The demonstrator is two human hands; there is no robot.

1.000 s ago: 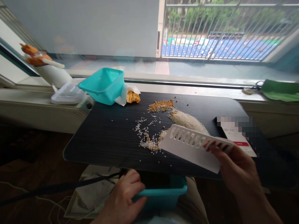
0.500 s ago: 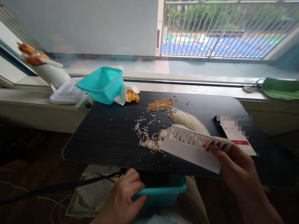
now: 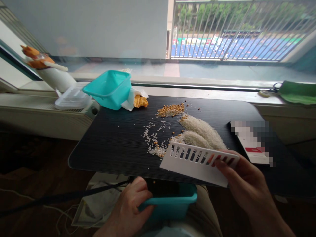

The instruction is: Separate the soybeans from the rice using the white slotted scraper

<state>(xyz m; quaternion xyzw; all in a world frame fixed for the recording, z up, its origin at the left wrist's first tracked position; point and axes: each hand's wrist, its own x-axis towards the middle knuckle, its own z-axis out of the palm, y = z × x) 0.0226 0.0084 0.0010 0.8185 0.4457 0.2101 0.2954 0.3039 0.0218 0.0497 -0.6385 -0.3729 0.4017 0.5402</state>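
Note:
My right hand (image 3: 243, 179) is closed on one end of a white slotted sheet (image 3: 192, 166), a stiff flat piece with a row of oval holes. Tilted, it lies low over the near side of the table, in front of a heap of white rice (image 3: 202, 130). Below the table's front edge, my left hand (image 3: 134, 200) is closed round the rim of a teal plastic bin (image 3: 170, 209) at my lap. A yellow bean (image 3: 154, 182) shows over the bin's dark opening. Rice mixed with yellow beans (image 3: 158, 151) lies left of the sheet.
Yellow beans (image 3: 172, 109) form a pile farther back on the dark table (image 3: 106, 141). A second teal container (image 3: 111, 90) stands at the back left, beside an orange crumpled item (image 3: 140, 101). To the right lies a phone (image 3: 249, 144). A strap (image 3: 74, 196) crosses at lower left.
The slotted sheet and my right hand have moved left and toward me, down to the table's front edge. More of the rice heap shows behind it. My left hand keeps its grip.

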